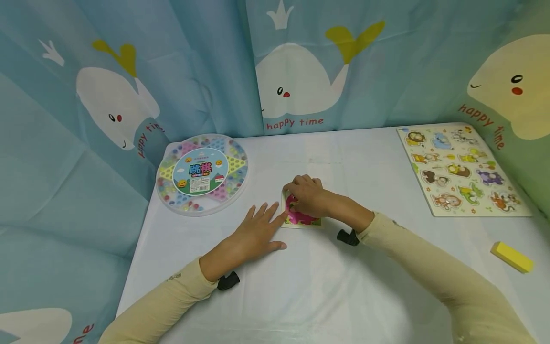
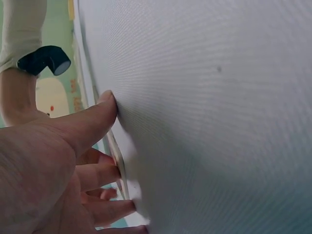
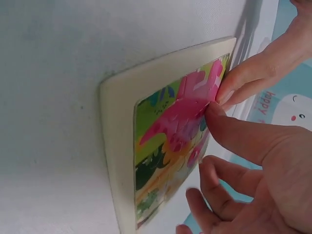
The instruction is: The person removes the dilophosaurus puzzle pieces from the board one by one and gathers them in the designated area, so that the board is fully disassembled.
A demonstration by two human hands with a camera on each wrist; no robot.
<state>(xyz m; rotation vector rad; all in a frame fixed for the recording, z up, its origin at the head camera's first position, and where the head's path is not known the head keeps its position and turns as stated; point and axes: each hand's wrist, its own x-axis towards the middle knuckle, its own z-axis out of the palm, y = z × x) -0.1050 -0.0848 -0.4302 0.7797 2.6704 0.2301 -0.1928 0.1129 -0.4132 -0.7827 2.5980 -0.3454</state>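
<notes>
White covered tabletop spans the lower frame. Yellow rectangular block lies at lower right. Left hand: fingers spread wide, a fingertip at the square, cream-bordered puzzle with a pink animal picture, centre frame. Right hand: thumb tip touches the pink picture, fingers bent; cannot tell whether it pinches a piece. Round clear plastic game box, upper left, label reads "跳棋". Rectangular animal-picture board, upper right. Behind: blue whale-print curtain, lettered "happy time".
</notes>
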